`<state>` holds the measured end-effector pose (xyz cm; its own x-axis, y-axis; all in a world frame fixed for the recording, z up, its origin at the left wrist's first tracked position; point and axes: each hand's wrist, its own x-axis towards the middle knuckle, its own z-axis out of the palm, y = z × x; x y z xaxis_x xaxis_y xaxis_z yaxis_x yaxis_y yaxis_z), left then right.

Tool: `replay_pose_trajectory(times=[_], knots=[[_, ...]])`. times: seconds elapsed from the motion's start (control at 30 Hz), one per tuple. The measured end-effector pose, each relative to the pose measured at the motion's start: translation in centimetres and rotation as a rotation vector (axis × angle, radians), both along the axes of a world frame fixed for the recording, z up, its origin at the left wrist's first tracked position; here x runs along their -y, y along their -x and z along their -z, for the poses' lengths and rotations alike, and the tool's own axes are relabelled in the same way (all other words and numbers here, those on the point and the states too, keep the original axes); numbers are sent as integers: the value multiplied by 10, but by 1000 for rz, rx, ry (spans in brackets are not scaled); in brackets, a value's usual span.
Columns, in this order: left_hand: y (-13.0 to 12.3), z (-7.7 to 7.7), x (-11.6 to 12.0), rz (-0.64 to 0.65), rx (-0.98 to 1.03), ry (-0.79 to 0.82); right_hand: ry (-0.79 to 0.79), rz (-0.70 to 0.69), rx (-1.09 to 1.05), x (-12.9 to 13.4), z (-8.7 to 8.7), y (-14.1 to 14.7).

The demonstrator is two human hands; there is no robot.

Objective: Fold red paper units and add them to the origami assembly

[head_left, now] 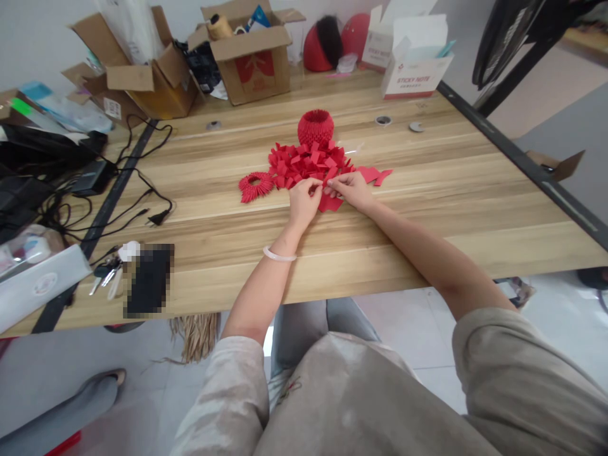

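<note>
My left hand (304, 201) and my right hand (351, 189) meet over the wooden table, fingertips pinched at a small piece of red paper (325, 183), mostly hidden by the fingers. Right behind them lies a heap of folded red paper pieces (304, 161). Flat red paper (330, 204) shows beneath my fingers, and more red paper sheets (369, 173) lie past my right hand. A ring of folded red paper (256, 185) rests left of the heap. At the back of the heap stands a round red paper vase (316, 128), open at the top.
Two open cardboard boxes (259, 73) (161, 92) stand along the back. Sticky note boxes (415, 73) are at the back right. Black cables with a plug (159, 217) trail on the left, near keys (111, 272) and a blurred dark object (149, 278). A metal-rimmed hole (383, 120) is set in the tabletop.
</note>
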<state>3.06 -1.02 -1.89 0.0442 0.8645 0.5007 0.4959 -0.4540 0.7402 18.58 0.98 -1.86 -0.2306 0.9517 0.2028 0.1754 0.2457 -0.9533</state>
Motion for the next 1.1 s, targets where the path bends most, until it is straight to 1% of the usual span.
replay_pose_trajectory(times=[0.23, 0.43, 0.57, 0.73, 0.87, 1.0, 1.1], knots=[[1, 2, -2, -1, 26, 28, -29, -29, 30, 1, -1, -2], [1, 3, -4, -9, 88, 108, -31, -51, 36, 2, -1, -2], [1, 1, -3, 21, 128, 140, -24, -48, 33, 0, 0, -3], [0, 2, -4, 53, 169, 151, -8, -49, 16, 0, -1, -3], [0, 3, -5, 47, 181, 157, -7, -54, 21, 0, 0, -3], [0, 3, -5, 45, 165, 164, -18, -71, 5, 0, 1, -3], [-1, 2, -3, 79, 152, 163, -4, -48, 1, 1, 0, -3]])
